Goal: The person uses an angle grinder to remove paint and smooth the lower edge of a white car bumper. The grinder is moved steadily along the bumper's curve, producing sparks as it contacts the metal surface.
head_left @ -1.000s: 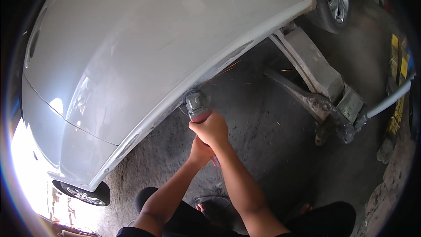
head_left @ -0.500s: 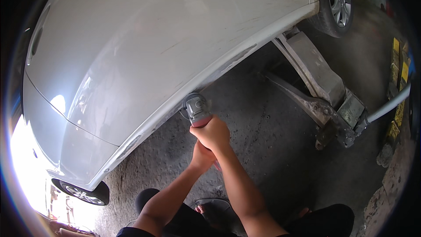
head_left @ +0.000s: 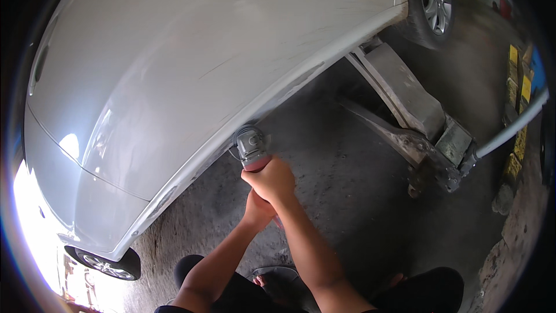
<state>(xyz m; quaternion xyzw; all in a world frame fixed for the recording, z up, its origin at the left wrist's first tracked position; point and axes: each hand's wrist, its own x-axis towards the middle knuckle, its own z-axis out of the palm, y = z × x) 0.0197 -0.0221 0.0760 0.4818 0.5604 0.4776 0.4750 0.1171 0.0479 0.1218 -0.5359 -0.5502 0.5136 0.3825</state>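
Both my hands are wrapped round a grey and red angle grinder (head_left: 252,144). My right hand (head_left: 273,181) grips the body just behind the grey gear head. Lower down, my left hand (head_left: 258,211) is closed on the rear part, most of which is hidden by the hands. The grinder's head meets the lower sill (head_left: 277,99) of a white car (head_left: 174,69). Rough grey patches run along that sill, and faint dust hangs beside it. The disc's contact with the metal is too hidden to make out exactly.
Right of the grinder, a floor jack (head_left: 402,90) reaches under the car, its pale handle (head_left: 512,130) slanting up rightward. Yellow and black bars (head_left: 515,150) lie at the far right. Car wheels show at upper right (head_left: 435,0) and lower left (head_left: 107,264). My knees flank the dark floor.
The whole view has shifted slightly, with the car and jack sitting a little further left. Both hands keep their hold on the grinder, which stays at nearly the same stretch of sill.
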